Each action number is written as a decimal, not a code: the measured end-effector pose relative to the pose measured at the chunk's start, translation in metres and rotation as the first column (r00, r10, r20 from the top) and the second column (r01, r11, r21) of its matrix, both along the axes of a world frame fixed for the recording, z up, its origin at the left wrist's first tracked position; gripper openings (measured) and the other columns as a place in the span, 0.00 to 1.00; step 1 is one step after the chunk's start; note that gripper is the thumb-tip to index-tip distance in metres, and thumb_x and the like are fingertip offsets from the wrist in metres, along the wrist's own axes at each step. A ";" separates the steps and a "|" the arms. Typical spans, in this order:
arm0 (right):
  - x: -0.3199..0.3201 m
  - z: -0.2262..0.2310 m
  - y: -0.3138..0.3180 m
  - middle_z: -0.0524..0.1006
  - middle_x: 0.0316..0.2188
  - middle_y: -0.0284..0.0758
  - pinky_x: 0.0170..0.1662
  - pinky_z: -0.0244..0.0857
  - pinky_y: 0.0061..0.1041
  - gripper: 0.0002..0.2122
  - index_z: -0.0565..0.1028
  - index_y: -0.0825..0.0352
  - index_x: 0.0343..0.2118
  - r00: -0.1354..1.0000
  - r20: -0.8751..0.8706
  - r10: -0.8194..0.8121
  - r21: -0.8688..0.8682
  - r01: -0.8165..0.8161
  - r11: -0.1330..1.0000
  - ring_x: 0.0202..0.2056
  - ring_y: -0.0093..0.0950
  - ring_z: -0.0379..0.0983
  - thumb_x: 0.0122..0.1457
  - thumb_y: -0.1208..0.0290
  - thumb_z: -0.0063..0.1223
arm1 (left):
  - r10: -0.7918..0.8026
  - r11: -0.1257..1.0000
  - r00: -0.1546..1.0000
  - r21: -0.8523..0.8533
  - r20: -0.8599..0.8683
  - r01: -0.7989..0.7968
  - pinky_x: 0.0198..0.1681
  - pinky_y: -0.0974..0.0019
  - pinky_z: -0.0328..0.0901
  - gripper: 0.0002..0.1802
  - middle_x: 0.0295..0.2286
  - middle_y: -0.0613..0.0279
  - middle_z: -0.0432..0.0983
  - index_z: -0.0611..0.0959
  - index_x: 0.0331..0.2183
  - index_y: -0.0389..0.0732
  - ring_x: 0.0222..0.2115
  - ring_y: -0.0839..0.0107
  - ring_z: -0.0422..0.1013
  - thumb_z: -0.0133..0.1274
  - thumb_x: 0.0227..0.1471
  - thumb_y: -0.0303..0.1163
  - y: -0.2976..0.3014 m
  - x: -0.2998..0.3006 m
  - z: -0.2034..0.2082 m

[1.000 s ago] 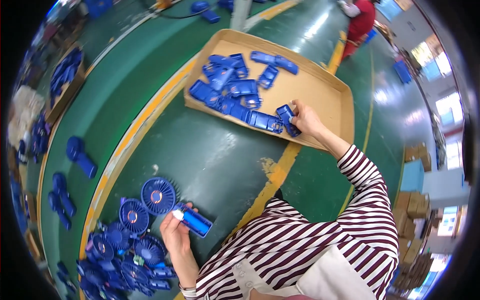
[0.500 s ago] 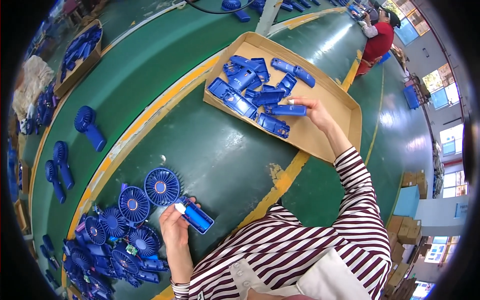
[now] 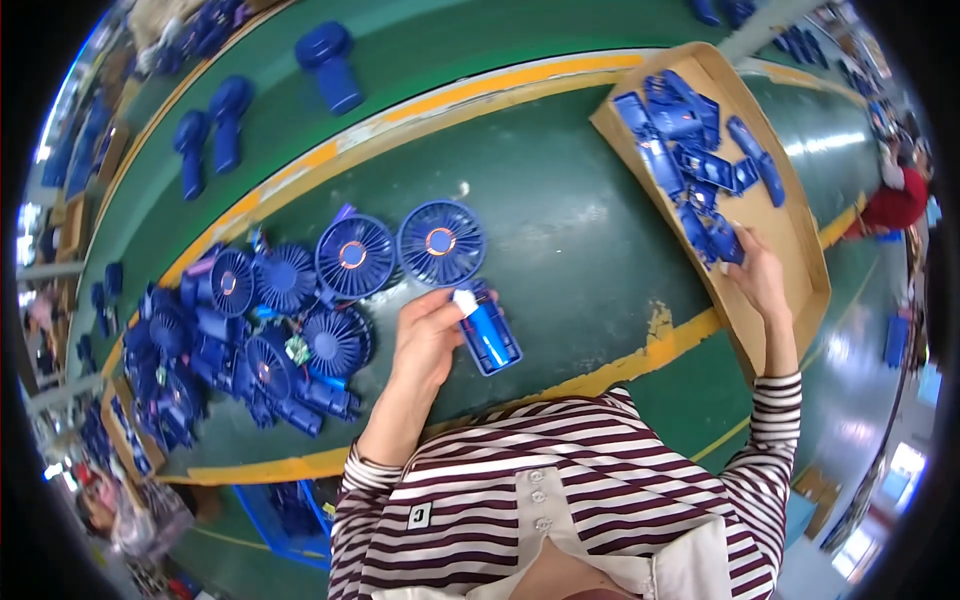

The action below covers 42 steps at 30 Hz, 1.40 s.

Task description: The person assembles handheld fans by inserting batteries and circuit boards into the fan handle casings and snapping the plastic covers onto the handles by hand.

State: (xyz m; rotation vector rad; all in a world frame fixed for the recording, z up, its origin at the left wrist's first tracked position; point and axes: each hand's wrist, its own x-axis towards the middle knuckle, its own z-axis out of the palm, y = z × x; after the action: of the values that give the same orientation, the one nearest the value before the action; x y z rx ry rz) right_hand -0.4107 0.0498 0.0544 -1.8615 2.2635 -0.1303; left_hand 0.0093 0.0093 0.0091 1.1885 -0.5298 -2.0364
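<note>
My left hand is closed around a blue handheld fan whose handle lies open, showing a bright blue cylindrical battery. A small white piece sits by my left thumb at the top of the handle. The fan's round grille points away from me, just above the table. Over at the right, my right hand reaches into a shallow cardboard box and pinches a blue handle cover at the near end of the heap. Other blue covers lie jumbled beyond it.
Left of my left hand is a heap of blue fans with loose parts and a green circuit board. Across the yellow line, more fans lie on a green belt. A blue crate stands below the table edge; a person in red is at far right.
The view has turned, so the box now appears farther right and the fan heap higher. My right hand still grips the cover, now tilted differently. My left hand keeps hold of the fan.
</note>
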 end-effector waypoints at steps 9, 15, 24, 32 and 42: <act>0.029 0.015 0.003 0.70 0.28 0.39 0.35 0.62 0.29 0.20 0.70 0.73 0.39 0.981 -0.190 -0.042 -0.413 -0.041 0.910 0.31 0.35 0.66 0.38 0.76 0.51 | 0.055 0.998 0.998 -0.005 0.028 -0.055 0.35 0.63 0.68 0.13 0.32 0.51 0.75 0.75 0.35 0.29 0.31 0.66 0.72 0.46 0.45 0.25 0.005 -0.009 0.003; 0.146 0.039 -0.006 0.67 0.24 0.39 0.28 0.62 0.27 0.22 0.68 0.73 0.38 0.917 0.163 0.364 -0.484 -0.247 0.840 0.25 0.33 0.66 0.36 0.71 0.57 | 0.081 0.997 0.997 -0.020 0.012 -0.080 0.36 0.61 0.68 0.14 0.33 0.48 0.74 0.73 0.35 0.28 0.33 0.61 0.73 0.44 0.45 0.26 0.006 -0.007 -0.003; 0.253 0.014 0.006 0.66 0.27 0.39 0.24 0.65 0.28 0.28 0.67 0.72 0.40 0.680 0.284 0.676 -0.321 -0.597 0.735 0.26 0.36 0.68 0.32 0.66 0.61 | 0.188 0.979 0.977 0.101 -0.104 -0.178 0.41 0.64 0.64 0.27 0.34 0.49 0.73 0.71 0.39 0.31 0.35 0.62 0.71 0.36 0.53 0.47 0.009 -0.010 -0.012; 0.265 -0.001 -0.010 0.66 0.24 0.39 0.18 0.65 0.28 0.28 0.66 0.74 0.40 0.784 0.243 0.571 -0.288 -0.503 0.815 0.21 0.33 0.69 0.34 0.66 0.59 | 0.167 0.985 0.978 0.070 -0.124 -0.159 0.38 0.62 0.65 0.27 0.40 0.55 0.67 0.67 0.43 0.34 0.37 0.66 0.68 0.37 0.51 0.48 0.009 -0.008 -0.010; 0.267 -0.008 -0.013 0.66 0.23 0.39 0.17 0.65 0.27 0.28 0.67 0.75 0.41 0.790 0.237 0.566 -0.267 -0.507 0.820 0.18 0.32 0.68 0.35 0.65 0.58 | 0.152 0.988 0.980 0.047 -0.130 -0.147 0.40 0.65 0.64 0.28 0.37 0.59 0.70 0.69 0.42 0.36 0.36 0.69 0.69 0.36 0.53 0.51 0.008 -0.009 -0.008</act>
State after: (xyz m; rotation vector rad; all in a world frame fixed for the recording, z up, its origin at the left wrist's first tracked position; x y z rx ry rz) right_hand -0.1436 0.0372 0.0465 -2.3185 1.4844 -0.5185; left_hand 0.0002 0.0170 0.0008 1.0710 -0.3290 -1.9870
